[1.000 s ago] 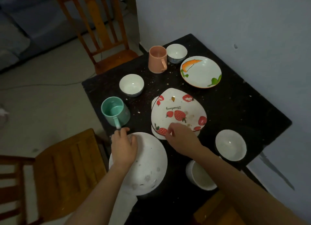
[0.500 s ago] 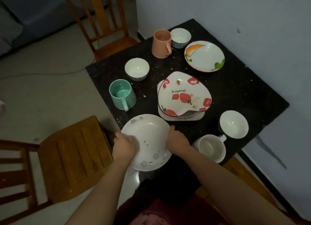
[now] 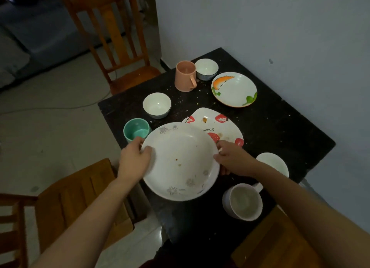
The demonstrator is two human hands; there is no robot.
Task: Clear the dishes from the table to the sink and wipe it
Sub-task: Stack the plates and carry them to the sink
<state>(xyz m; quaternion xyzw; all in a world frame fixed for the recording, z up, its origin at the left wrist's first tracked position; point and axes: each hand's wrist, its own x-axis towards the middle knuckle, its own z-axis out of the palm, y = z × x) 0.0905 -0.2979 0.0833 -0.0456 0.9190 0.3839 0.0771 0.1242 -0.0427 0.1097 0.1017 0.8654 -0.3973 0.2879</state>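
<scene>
- Dark worktop (image 3: pixel 280 131), set against a pale wall with a wooden chair (image 3: pixel 76 197) at its near side, is seen scattered with crumbs. No cloth is visible, so wiping is judged not yet begun.
- Nearest the viewer, a white mug (image 3: pixel 243 202) stands at the near edge of the worktop, untouched.
- Just beyond it, the floral plate (image 3: pixel 180 161) is held by both hands. The left grip (image 3: pixel 134 159) is curled round the left rim with the thumb laid on the upper face. The right grip (image 3: pixel 234 159) is pinched on the opposite rim. The plate appears to be raised off the worktop, since it overlaps the dishes behind it.
- Beside the right forearm, a white bowl (image 3: pixel 274 163) stands on the worktop, partly hidden by that forearm.
- Behind the held plate, a teal mug (image 3: pixel 136 129) and a strawberry plate (image 3: pixel 220 127) are partly covered from view. Both are judged to be still in place.
- Farther on, a middle bowl (image 3: pixel 157 105) stands alone.
- At the far end, a pink mug (image 3: pixel 185 76) and a far bowl (image 3: pixel 206 69) stand just beside each other, with a carrot plate (image 3: pixel 234 89) near them.
- No sink is in view, so no delivery can be confirmed. The task is judged to be at an early stage: one plate is in hand, eight dishes are left to be carried, and the wiping follows.
</scene>
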